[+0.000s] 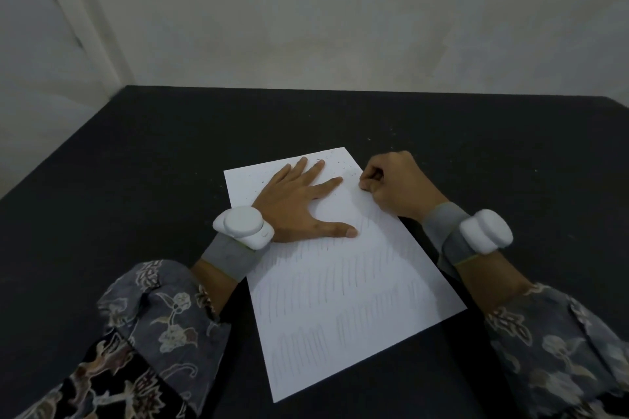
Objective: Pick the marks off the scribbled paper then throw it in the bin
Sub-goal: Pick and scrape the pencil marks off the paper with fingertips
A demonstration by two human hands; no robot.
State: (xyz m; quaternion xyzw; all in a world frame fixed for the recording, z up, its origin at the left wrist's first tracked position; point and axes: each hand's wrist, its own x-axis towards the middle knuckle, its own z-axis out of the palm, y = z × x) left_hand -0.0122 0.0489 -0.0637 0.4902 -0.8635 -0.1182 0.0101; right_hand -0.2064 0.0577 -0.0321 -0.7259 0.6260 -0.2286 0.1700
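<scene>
Black tabletop (136,163) carries your scribbled paper (340,282) at its middle. Your left hand (299,201) lies flat, fingers spread, on the paper's far half. Your right hand (391,180) is curled at the paper's far right edge; what it pinches is hidden. Eraser crumbs (340,165) dot the far corner.

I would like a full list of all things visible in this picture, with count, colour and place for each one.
white paper sheet with pencil scribbles: one, white, flat on the table, centre.
small dark crumbs: many, dark, paper's far corner.
black table: one, black, below everything.
pale wall: one, off-white, behind.
white wrist devices on grey bands: two, one per wrist.
patterned sleeves: two, grey floral.
left hand: flat on paper.
right hand: fingers curled at paper's right edge.
</scene>
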